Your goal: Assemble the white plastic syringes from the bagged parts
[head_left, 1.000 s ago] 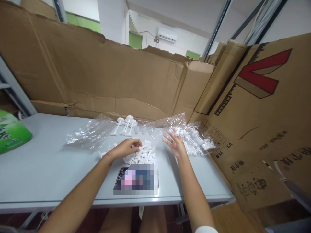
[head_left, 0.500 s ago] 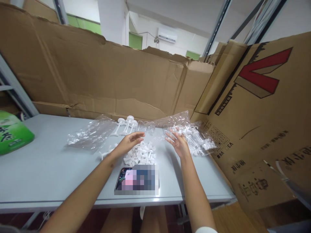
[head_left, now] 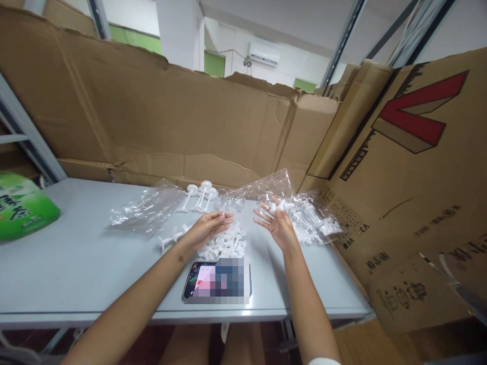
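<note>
Fingers are spread on the right hand [head_left: 282, 230], part-curled on the left hand [head_left: 207, 229]; whether anything is held cannot be determined. White pieces [head_left: 230, 245] are heaped beyond the phone [head_left: 194, 285], long axes variously directed.

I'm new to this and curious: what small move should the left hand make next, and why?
Perhaps the left hand should dip to the heap of small white plastic pieces: its fingers appear close to the heap's far edge, and no piece shows clearly in them, though I can't rule one out.

The head camera faces forward, down over the table [head_left: 95, 268]
</note>
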A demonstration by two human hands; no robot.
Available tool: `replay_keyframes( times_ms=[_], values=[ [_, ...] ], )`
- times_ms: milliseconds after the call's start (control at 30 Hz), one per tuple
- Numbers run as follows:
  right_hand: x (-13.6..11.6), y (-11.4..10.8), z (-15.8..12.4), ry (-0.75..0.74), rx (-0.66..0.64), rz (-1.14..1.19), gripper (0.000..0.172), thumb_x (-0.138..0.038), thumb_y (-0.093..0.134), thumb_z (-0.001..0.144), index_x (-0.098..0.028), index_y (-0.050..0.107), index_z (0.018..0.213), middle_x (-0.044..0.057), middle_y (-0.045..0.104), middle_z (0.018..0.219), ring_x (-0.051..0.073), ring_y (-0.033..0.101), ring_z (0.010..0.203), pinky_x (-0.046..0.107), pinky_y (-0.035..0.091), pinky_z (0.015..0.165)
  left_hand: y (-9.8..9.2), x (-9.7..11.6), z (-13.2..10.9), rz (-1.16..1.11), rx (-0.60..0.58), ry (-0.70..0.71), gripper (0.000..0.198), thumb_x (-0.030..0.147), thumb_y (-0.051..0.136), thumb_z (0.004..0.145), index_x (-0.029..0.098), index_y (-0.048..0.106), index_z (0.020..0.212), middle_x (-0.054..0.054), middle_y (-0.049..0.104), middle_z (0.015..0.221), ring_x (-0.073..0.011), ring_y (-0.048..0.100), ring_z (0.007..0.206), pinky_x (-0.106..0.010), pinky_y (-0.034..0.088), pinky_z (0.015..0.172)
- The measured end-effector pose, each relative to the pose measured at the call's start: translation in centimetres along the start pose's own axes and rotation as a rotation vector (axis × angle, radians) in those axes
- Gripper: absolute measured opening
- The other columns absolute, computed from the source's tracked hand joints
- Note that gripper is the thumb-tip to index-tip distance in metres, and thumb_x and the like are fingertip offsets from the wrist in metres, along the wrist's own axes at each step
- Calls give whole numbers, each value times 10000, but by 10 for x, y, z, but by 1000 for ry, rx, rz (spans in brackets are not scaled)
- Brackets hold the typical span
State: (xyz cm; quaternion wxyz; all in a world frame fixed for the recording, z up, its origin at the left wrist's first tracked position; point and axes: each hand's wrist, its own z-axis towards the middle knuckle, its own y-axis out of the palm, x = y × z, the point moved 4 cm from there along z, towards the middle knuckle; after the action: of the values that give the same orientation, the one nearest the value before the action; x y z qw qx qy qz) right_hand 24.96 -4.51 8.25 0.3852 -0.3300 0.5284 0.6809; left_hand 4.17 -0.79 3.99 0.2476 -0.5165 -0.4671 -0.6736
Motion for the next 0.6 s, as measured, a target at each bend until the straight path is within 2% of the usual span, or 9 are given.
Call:
replay_keyframes(
  times_ms=[133,333,600],
  values=[
    [-2,4,-2,-42,-26,-13,544,-364,640,716,-339,434,1220,27,592,1147,233,604,988,492,437,891,-2,-2,1,-81,1,-32,177,291,606,767,140,606,861,-107,590,1158,-226,564,1051,-378,417,959],
    [3,6,-3,-44,-4,-59,635,-281,675,686,-350,409,1258,3,613,1091,177,596,970,460,430,931,-4,-4,3,-109,19,-37,153,275,603,771,138,577,834,-116,587,1156,-222,584,1021,-382,425,952],
    [6,6,-2,-17,5,-72,580,-332,622,734,-358,398,1268,9,579,1165,161,604,877,495,462,884,-8,-5,5,-51,94,-46,140,263,605,768,136,579,821,-110,589,1150,-212,598,992,-374,436,936]
  ],
)
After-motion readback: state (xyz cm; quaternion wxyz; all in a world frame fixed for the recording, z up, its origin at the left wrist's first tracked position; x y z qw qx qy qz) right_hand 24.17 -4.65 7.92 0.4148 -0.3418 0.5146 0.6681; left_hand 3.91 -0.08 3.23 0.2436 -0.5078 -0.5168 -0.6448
